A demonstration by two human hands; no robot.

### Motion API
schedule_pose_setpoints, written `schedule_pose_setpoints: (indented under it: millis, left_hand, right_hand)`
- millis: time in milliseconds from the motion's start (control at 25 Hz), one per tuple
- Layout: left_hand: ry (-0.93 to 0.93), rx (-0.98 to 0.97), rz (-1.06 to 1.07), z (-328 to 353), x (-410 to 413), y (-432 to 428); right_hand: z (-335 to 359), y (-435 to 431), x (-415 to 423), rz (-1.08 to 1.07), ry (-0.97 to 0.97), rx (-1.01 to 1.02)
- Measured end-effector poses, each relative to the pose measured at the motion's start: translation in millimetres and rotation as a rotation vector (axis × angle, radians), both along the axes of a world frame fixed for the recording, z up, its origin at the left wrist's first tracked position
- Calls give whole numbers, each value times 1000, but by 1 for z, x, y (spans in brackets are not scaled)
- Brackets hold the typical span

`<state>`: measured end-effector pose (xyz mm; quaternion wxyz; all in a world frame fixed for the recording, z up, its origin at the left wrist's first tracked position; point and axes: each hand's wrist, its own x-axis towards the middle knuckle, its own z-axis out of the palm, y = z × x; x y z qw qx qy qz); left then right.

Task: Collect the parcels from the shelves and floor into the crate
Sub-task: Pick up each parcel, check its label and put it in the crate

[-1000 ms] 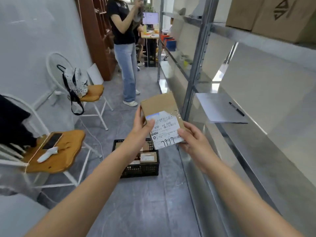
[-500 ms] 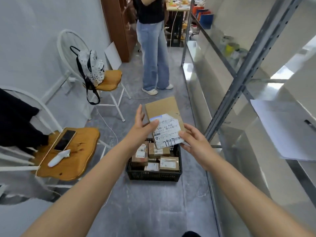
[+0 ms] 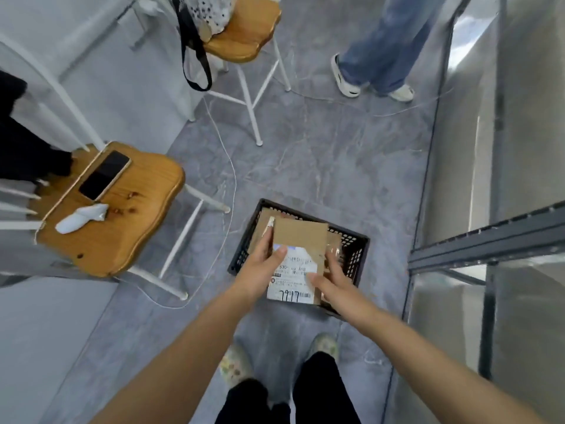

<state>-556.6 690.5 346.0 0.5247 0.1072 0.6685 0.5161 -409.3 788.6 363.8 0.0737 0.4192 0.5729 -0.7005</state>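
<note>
I hold a flat brown cardboard parcel (image 3: 301, 240) with a white shipping label between both hands, directly above a black plastic crate (image 3: 354, 249) on the floor. My left hand (image 3: 260, 267) grips its left edge, thumb on the label. My right hand (image 3: 331, 281) holds its right edge from the near side. The parcel hides most of the crate's inside; corners of other brown parcels (image 3: 263, 223) show beneath it at the crate's far left.
A wooden-seated chair (image 3: 128, 221) with a phone (image 3: 104, 175) and a white object stands left of the crate. A second chair (image 3: 244, 32) with a bag is farther back. Another person's legs (image 3: 376, 56) stand beyond. Metal shelving (image 3: 489, 240) runs along the right. A white cable trails on the floor.
My view has tipped down toward the floor. Both hands have carried the parcel from chest height down to just over the crate, which now lies right at my feet.
</note>
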Motion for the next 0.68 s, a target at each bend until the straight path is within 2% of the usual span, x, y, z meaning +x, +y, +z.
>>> schedule_pose_setpoints:
  millis: [160, 440, 560, 680]
  left_hand:
    - [-40, -139, -70, -102, -15, 28]
    - [-38, -252, -141, -300, -40, 51]
    - [32, -237, -236, -365, -41, 46]
    - [273, -253, -437, -407, -31, 37]
  right_hand:
    - [-116, 9, -22, -149, -67, -124]
    - [-311, 22, -51, -195, -197, -180]
    - [-365, 19, -48, -137, -269, -140]
    - [-391, 21, -36, -46, -376, 0]
